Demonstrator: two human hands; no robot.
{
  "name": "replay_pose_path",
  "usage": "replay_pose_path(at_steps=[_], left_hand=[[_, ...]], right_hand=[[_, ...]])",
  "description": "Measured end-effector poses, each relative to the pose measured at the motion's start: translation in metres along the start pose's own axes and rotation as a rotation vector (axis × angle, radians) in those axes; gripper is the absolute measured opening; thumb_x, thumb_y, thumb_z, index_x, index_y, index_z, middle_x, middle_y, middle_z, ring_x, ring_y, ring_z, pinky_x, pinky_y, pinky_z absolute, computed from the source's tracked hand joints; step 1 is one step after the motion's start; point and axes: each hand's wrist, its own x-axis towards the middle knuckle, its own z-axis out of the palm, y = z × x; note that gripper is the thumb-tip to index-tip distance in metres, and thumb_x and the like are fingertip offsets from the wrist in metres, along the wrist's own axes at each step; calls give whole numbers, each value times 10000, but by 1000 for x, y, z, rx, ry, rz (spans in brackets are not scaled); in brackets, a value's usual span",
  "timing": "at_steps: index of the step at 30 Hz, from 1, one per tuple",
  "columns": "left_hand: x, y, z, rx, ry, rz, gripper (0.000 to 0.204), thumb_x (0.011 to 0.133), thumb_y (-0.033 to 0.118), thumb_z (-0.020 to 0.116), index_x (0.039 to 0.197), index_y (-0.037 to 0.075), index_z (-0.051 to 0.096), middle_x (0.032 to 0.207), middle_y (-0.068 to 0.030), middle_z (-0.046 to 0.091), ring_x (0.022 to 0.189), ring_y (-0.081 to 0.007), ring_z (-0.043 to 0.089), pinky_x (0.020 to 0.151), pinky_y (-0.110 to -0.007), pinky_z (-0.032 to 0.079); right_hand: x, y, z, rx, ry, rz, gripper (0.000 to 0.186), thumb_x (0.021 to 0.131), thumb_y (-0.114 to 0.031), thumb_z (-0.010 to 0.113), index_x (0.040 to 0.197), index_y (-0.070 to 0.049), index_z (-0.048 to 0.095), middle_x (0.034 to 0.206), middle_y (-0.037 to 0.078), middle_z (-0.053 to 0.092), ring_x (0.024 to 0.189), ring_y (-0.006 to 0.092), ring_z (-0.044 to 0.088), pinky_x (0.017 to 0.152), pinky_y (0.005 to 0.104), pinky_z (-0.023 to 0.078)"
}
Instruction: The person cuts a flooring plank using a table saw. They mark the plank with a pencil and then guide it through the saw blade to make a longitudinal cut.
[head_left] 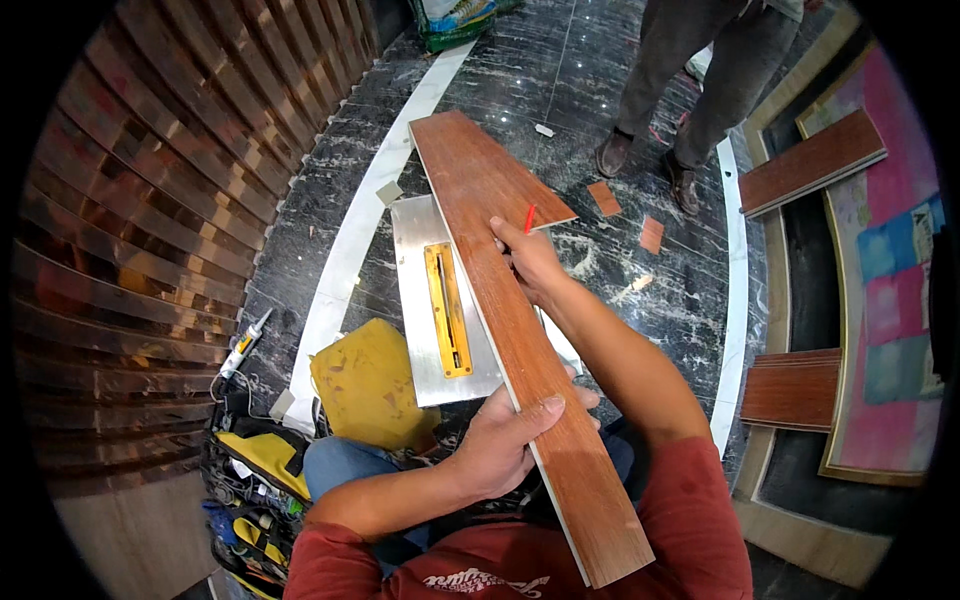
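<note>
A long reddish-brown wood-look plank [512,320] lies slantwise across my front, its near end by my right side. Its far part spreads into a wedge; I cannot tell whether that is one piece or two. My left hand [512,435] grips the near half, thumb on top and fingers underneath. Farther along, my right hand [532,262] holds the plank with its thumb on the face. A red pencil or marker [530,217] sticks up at that hand. Below the plank is a silver metal saw table [415,310] with a yellow slotted insert [434,300].
A person's legs [690,80] stand at the far right, near small plank offcuts [604,198]. More planks [815,165] rest on the right. A yellow pad [370,385], a tool bag [262,460] and a sealant tube [245,345] are left, beside a slatted wall [150,220].
</note>
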Motion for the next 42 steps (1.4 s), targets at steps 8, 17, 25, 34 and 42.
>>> replay_pose_path(at_steps=[8,17,25,34,42], left_hand=[[2,-9,-3,4,5,-43,521,1069,192,620,1507,23,395,1317,-212,630,1188,-323,665,1040,-506,540],[-1,3,4,13,6,-45,568,1074,194,605,1539,-25,362,1324,-226,630,1204,-320,656,1050,-490,532],[-5,0,1,-5,10,-55,569,1065,209,612,1527,-23,373,1314,-242,633,1186,-328,661,1036,-490,534],[-23,10,-15,16,38,-54,547,1055,202,626,1500,-15,393,1283,-241,651,1145,-333,675,996,-497,552],[-25,6,-19,-12,41,-67,550,1062,211,615,1506,-14,380,1289,-235,651,1146,-331,676,1001,-497,548]], right_hand=[[-17,-2,6,49,-5,-81,292,1032,-298,700,854,-79,626,744,7,607,555,103,510,508,286,408],[-13,1,-23,-258,-128,-108,259,1079,-278,601,948,-62,659,778,4,616,641,120,577,604,293,494],[-25,8,-44,4,-104,69,132,1042,-183,603,1011,-67,657,785,11,620,577,94,536,450,250,394],[-30,-50,-115,-800,154,-75,336,1056,-355,619,1070,-25,680,835,26,674,524,72,475,412,251,299],[-48,-11,-3,-86,68,158,461,1027,-449,674,1154,-8,630,849,53,708,459,70,374,406,269,302]])
